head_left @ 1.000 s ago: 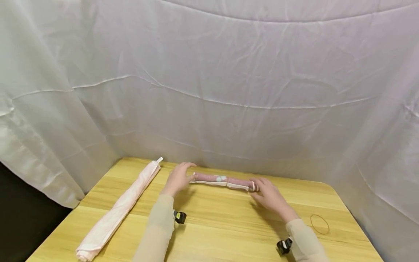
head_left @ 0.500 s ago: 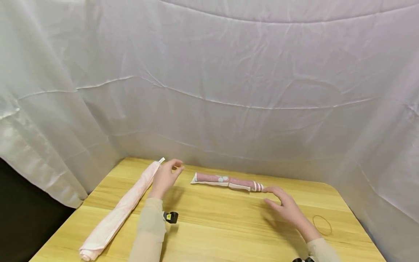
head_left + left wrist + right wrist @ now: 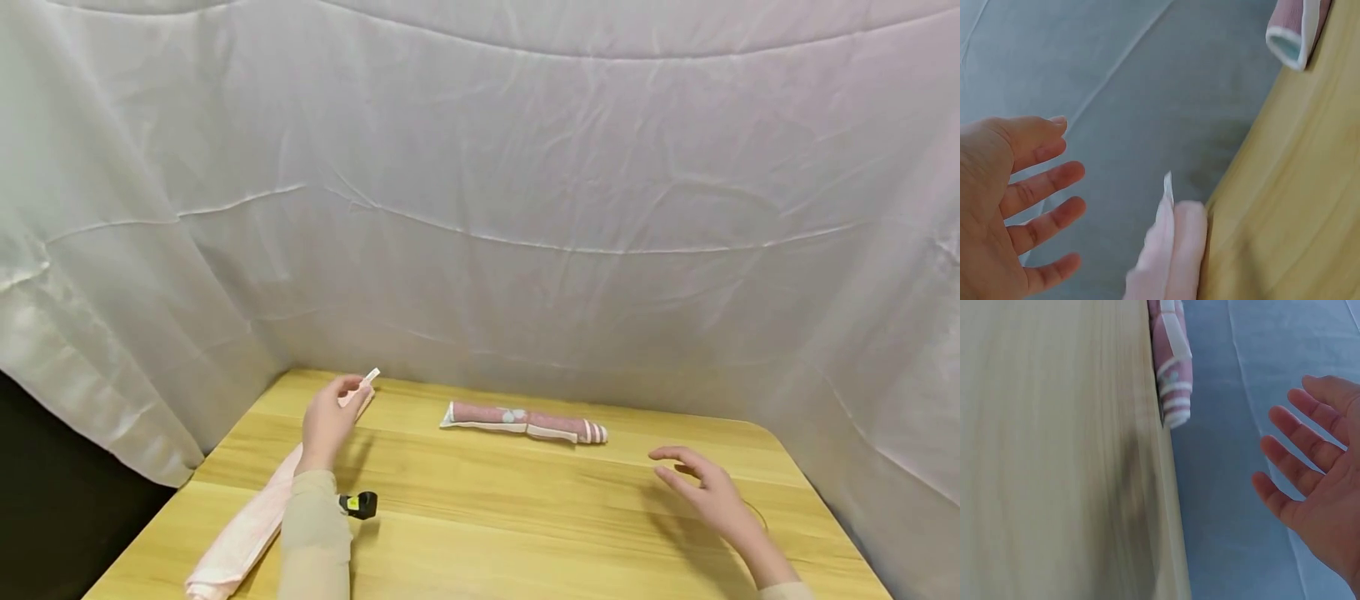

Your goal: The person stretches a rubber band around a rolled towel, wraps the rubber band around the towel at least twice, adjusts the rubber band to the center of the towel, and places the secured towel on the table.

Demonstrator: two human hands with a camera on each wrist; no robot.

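My left hand (image 3: 327, 425) hovers over the far part of a long pale pink rolled towel (image 3: 242, 546), covering some of it. In the left wrist view its fingers are spread and loosely bent, apart from the pale roll (image 3: 1179, 250) with its white tag. A shorter dusky pink roll of cloth (image 3: 487, 417), with white edging and stripes at its right end, lies near the table's back edge, pinched in at the middle. To the right of it, my right hand (image 3: 708, 493) hangs above the table, fingers apart and holding nothing.
A thin rubber band (image 3: 761, 515) lies on the wooden table (image 3: 465, 533), mostly hidden behind my right hand. Light grey curtains (image 3: 525, 208) stand behind the table and along its sides. A small black camera (image 3: 360, 505) sits on my left wrist.
Both hands have come away from the dusky pink roll, which stays on the table. My left hand has moved left over the pale towel; my right hand has moved right, towards the rubber band.
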